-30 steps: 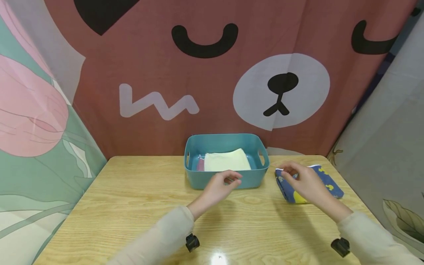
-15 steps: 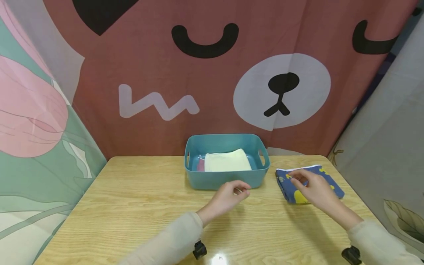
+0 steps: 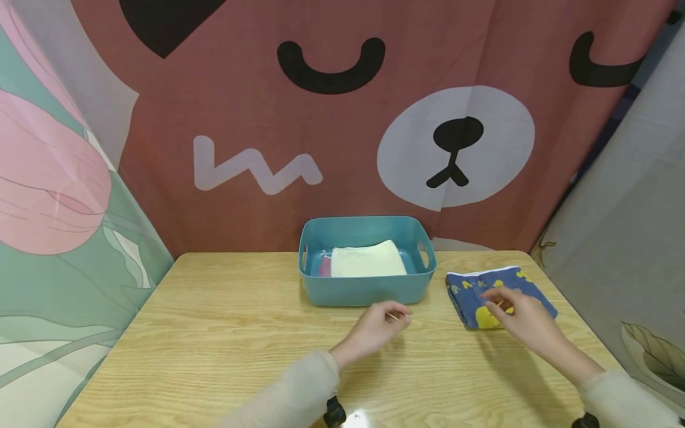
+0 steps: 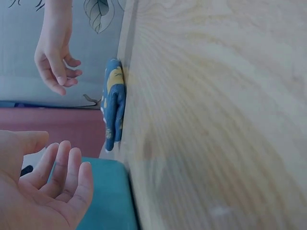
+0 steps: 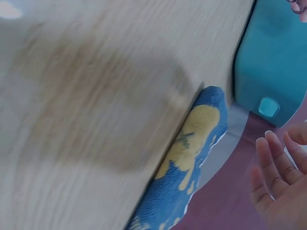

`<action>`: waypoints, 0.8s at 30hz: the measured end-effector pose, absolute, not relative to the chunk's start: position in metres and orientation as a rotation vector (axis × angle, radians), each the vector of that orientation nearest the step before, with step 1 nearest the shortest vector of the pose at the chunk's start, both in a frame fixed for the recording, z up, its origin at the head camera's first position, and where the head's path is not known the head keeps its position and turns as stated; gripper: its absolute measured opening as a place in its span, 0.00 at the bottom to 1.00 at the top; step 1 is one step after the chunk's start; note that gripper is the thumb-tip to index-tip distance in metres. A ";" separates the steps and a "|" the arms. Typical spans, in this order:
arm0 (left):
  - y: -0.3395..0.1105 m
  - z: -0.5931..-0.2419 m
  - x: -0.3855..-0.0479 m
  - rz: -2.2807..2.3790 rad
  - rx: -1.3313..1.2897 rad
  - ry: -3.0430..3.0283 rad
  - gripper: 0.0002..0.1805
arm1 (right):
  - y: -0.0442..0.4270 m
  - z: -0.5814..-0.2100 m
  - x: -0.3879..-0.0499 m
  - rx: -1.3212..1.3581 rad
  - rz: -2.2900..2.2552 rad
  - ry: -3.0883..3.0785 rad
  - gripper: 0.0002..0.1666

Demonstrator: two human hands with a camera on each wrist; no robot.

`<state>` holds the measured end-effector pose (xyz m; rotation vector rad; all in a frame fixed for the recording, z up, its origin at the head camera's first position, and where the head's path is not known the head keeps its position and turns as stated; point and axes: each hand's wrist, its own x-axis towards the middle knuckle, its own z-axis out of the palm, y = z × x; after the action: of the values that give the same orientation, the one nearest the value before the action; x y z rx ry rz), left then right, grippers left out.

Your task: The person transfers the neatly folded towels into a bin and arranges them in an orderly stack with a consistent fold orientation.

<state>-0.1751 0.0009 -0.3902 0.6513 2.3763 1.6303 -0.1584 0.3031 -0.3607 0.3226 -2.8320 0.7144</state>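
Observation:
My left hand point(image 3: 377, 327) hovers over the table just in front of the teal basket point(image 3: 369, 291), its fingers loosely bent and nothing in them. Above the folded blue cloth with yellow figures point(image 3: 465, 297), my right hand point(image 3: 527, 315) hangs with relaxed fingers, also holding nothing. The right wrist view shows a gap between that hand point(image 5: 283, 182) and the blue cloth point(image 5: 192, 153). Inside the basket lie a folded pale yellow cloth point(image 3: 368, 261) and a pink item point(image 3: 324, 267), partly hidden beside it.
The wooden table point(image 3: 214, 333) reaches back to a reddish-brown curtain point(image 3: 257, 220) with a bear face. The basket stands near the back edge, and the blue cloth lies to its right, near the table's right edge. A grey curtain point(image 3: 631, 238) hangs on the right.
Both hands have drawn back toward me and slightly to the right. More of the blue cloth shows now. The basket and the cloths have stayed in place.

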 end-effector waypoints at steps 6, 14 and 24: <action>0.012 -0.396 -0.174 1.611 0.638 2.351 0.10 | 0.314 -0.369 -0.157 0.299 0.693 -2.836 0.11; 0.034 -0.403 -0.170 1.589 0.597 2.360 0.10 | 0.331 -0.377 -0.152 0.237 0.641 -2.874 0.12; 0.066 -0.406 -0.173 1.517 0.553 2.441 0.08 | 0.361 -0.393 -0.154 0.151 0.641 -2.827 0.13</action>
<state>-0.1730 0.0655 -0.4062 0.5528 2.4408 1.5168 -0.1536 0.3609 -0.3927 0.1509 -2.8272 0.6411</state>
